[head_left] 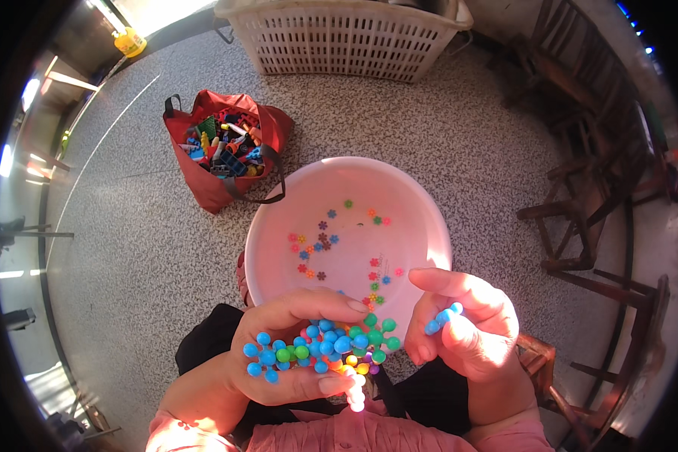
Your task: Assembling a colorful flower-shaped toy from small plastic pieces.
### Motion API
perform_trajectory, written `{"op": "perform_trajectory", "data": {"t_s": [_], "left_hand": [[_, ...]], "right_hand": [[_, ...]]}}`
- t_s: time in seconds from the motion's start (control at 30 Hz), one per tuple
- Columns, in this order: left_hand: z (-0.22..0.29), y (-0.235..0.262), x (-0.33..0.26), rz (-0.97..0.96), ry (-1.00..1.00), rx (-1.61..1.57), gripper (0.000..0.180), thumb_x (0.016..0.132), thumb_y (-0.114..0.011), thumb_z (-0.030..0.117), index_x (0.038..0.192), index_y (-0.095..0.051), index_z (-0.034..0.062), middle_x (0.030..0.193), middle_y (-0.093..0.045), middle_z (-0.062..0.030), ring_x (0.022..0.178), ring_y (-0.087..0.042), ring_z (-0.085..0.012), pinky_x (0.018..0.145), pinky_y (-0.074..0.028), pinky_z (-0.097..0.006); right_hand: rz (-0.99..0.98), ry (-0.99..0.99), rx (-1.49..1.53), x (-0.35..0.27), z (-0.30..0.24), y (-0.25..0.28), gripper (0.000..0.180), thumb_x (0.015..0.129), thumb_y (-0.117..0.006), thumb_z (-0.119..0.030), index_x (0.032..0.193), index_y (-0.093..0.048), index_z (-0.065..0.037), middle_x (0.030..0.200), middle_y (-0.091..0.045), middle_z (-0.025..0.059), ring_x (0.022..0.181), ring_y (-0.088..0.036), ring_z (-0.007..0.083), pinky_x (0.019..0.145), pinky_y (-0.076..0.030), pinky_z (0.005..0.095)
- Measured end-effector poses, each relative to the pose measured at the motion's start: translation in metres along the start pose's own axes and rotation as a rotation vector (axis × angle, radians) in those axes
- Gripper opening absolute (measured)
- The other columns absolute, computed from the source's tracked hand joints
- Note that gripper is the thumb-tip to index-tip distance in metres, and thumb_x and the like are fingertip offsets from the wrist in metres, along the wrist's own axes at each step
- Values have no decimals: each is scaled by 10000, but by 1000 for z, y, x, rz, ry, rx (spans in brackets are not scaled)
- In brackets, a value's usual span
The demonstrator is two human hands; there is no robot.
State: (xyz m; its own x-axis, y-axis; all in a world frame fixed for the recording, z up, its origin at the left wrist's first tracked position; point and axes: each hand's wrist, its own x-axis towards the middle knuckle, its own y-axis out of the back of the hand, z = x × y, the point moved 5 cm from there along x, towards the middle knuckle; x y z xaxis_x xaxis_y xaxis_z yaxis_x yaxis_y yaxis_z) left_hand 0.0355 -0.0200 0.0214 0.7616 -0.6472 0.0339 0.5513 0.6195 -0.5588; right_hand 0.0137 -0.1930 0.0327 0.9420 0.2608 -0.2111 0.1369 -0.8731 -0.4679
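My left hand (275, 316) is closed around a cluster of knobbly plastic building pieces (328, 346), mostly blue, with green, orange, purple and pale pink ones joined on. Its thumb and fingers grip the cluster from above and below. To the right, my right hand (478, 331) pinches a single blue knobbly piece (442, 319), apart from the cluster. Both hands are over the near side of a pink basin (414, 218). Small flower-shaped pieces (323, 236) in several colours lie scattered on the basin's bottom. Some of them are hidden behind my left hand.
A red bag (211, 192) full of mixed toy bricks stands on the speckled floor, left of the basin. Beyond it is a white slatted plastic basket (339, 41). Dark wooden chairs (580, 203) line the right side. A yellow container (130, 43) stands far left.
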Motion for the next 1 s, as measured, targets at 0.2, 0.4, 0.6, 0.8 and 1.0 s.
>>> {"op": "perform_trajectory", "data": {"t_s": [0.2, 0.4, 0.6, 0.8, 1.0], "left_hand": [[-2, 2, 2, 83, 33, 19, 542, 672, -714, 18, 1151, -465, -32, 1039, -528, -105, 934, -548, -161, 798, -441, -274], [0, -1, 4, 29, -70, 174, 560, 652, -725, -16, 1150, -468, -34, 1031, -528, -103, 928, -545, -155, 790, -441, -267], [-1, -4, 5, 39, -75, 190, 569, 638, -742, -9, 1139, -475, -41, 1011, -539, -111, 922, -550, -160, 768, -443, -268], [-1, -2, 6, 27, -144, 344, 561, 626, -760, 22, 1120, -501, -33, 984, -573, -126, 888, -575, -183, 751, -452, -279], [2, -3, 8, 35, -186, 442, 535, 624, -760, 23, 1099, -522, -35, 988, -591, -139, 882, -586, -196, 742, -460, -283]], "right_hand": [[159, 279, -182, -7, -1, 2, 239, 761, -643, -84, 885, -491, 53, 636, -568, 130, 553, -584, 187, 513, -487, 278], [103, 242, -492, -12, -10, -4, 279, 682, -700, -18, 935, -587, 20, 798, -625, 105, 666, -621, 148, 608, -503, 247], [153, 271, -563, -18, -7, 0, 257, 673, -715, -37, 893, -585, -10, 808, -634, 100, 688, -632, 168, 600, -511, 265], [55, 614, -1052, -14, -27, -19, 261, 669, -709, -12, 876, -552, -36, 774, -628, 102, 648, -627, 194, 592, -510, 294], [-50, 624, -996, -16, -22, -18, 340, 646, -694, 5, 968, -587, -8, 805, -626, 96, 624, -593, 191, 531, -487, 286]]}}
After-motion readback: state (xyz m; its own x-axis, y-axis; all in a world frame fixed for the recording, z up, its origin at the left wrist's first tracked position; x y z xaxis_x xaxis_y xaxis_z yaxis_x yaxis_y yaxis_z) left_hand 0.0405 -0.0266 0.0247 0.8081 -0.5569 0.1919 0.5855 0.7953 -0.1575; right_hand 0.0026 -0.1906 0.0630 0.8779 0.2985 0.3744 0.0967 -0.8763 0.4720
